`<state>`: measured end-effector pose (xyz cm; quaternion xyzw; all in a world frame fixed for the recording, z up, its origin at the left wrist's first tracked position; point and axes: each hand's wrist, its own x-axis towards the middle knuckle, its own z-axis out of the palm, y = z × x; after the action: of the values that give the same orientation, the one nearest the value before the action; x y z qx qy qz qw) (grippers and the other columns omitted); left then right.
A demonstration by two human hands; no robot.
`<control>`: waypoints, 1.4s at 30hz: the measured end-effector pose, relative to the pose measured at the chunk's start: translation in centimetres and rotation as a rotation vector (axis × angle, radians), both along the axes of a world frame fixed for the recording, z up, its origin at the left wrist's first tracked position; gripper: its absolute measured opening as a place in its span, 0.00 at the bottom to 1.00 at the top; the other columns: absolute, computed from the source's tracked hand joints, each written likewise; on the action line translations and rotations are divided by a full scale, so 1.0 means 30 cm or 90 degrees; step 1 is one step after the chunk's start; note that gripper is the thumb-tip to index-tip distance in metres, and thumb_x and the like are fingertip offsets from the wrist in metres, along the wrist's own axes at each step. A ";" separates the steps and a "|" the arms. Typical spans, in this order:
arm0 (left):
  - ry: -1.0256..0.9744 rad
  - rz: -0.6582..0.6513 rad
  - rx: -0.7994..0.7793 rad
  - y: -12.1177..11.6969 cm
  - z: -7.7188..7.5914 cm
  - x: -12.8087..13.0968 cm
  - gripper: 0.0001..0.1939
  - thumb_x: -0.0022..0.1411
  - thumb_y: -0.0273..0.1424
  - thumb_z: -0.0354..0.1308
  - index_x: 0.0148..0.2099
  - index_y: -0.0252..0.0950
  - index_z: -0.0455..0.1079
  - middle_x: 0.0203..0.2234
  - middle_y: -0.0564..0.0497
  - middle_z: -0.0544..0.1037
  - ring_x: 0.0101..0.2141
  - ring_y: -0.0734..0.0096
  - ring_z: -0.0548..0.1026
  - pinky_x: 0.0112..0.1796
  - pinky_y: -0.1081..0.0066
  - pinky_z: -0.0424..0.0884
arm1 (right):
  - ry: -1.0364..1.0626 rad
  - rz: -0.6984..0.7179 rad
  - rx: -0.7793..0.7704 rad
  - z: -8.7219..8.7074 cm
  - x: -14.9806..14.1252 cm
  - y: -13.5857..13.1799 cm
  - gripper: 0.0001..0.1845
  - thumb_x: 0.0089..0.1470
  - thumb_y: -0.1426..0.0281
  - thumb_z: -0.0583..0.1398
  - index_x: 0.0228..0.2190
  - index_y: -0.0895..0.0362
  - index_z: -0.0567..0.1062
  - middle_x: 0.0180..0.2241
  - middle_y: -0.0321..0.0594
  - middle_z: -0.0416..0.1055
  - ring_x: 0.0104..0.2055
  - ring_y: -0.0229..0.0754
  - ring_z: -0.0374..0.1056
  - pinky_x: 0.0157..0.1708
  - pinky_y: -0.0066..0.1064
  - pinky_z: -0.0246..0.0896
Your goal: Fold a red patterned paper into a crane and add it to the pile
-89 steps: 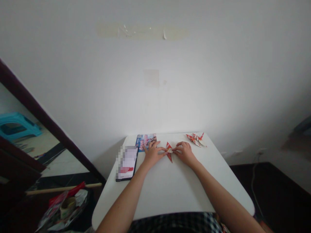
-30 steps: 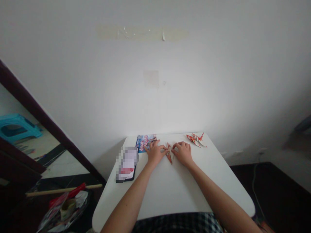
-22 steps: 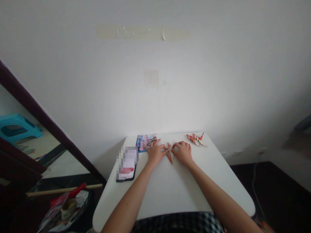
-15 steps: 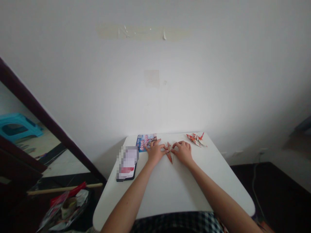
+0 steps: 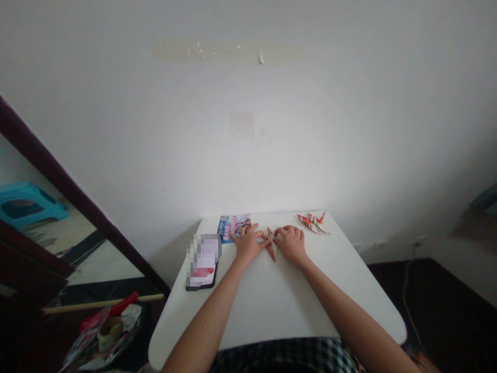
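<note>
Left grip (image 5: pixel 249 244) pinches folded paper (image 5: pixel 271 252) (leaflet (image 5: pixel 232 224) partly covered, phone (image 5: pixel 205 261) nearby), hold unclear for right grip (image 5: pixel 292 244).

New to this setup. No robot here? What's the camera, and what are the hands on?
Right, no robot: these are a person's bare hands, and every picture comes from one camera worn on the head, looking forward and down. On the white table, the left hand and right hand have their fingertips at a small red folded paper; how firmly either grips is too small to tell. To the left lie a partly pixelated phone-like device and a blue printed sheet; at far right, red-and-white folded paper.
</note>
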<state>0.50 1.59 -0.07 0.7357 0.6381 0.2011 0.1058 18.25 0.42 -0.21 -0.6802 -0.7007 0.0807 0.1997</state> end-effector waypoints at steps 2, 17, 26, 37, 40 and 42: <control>-0.005 0.004 -0.003 -0.001 0.005 0.001 0.10 0.61 0.48 0.66 0.42 0.54 0.81 0.68 0.58 0.67 0.68 0.43 0.57 0.61 0.20 0.40 | -0.004 -0.001 -0.007 0.000 -0.003 0.001 0.15 0.64 0.57 0.59 0.50 0.43 0.77 0.57 0.42 0.67 0.62 0.55 0.57 0.66 0.54 0.37; 0.021 0.012 0.016 -0.007 -0.006 0.002 0.13 0.62 0.51 0.62 0.48 0.62 0.81 0.68 0.58 0.67 0.69 0.41 0.54 0.61 0.19 0.39 | 0.008 0.045 0.042 -0.020 0.014 -0.010 0.13 0.65 0.61 0.59 0.49 0.41 0.79 0.57 0.42 0.66 0.63 0.54 0.56 0.67 0.57 0.39; 0.019 0.022 0.018 -0.004 -0.001 0.010 0.13 0.64 0.52 0.60 0.45 0.59 0.82 0.69 0.59 0.66 0.70 0.40 0.53 0.61 0.20 0.41 | 0.042 0.029 0.035 -0.008 0.008 -0.007 0.12 0.62 0.57 0.63 0.46 0.43 0.81 0.56 0.42 0.67 0.62 0.55 0.56 0.66 0.57 0.40; 0.043 0.002 0.030 0.009 -0.003 0.009 0.12 0.61 0.49 0.64 0.45 0.57 0.81 0.66 0.56 0.69 0.70 0.41 0.53 0.61 0.20 0.39 | 0.069 0.015 -0.010 -0.010 -0.007 0.017 0.12 0.60 0.58 0.65 0.46 0.42 0.81 0.56 0.42 0.67 0.64 0.55 0.55 0.66 0.57 0.38; 0.056 0.002 0.041 0.001 -0.006 0.012 0.12 0.60 0.48 0.64 0.45 0.56 0.81 0.66 0.55 0.70 0.70 0.41 0.53 0.62 0.22 0.38 | 0.077 0.016 0.005 -0.014 -0.004 0.014 0.12 0.60 0.58 0.64 0.46 0.42 0.81 0.56 0.42 0.68 0.64 0.54 0.56 0.67 0.56 0.37; 0.059 0.005 0.038 -0.006 -0.009 0.013 0.13 0.61 0.48 0.63 0.47 0.57 0.81 0.66 0.55 0.69 0.70 0.41 0.53 0.63 0.22 0.38 | 0.082 0.019 0.012 -0.015 -0.003 0.011 0.12 0.61 0.58 0.64 0.46 0.42 0.82 0.56 0.41 0.68 0.64 0.54 0.56 0.67 0.56 0.37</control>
<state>0.90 1.41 -0.35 0.7443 0.6391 0.1865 0.0530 18.16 0.75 -0.66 -0.6610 -0.6975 0.1207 0.2491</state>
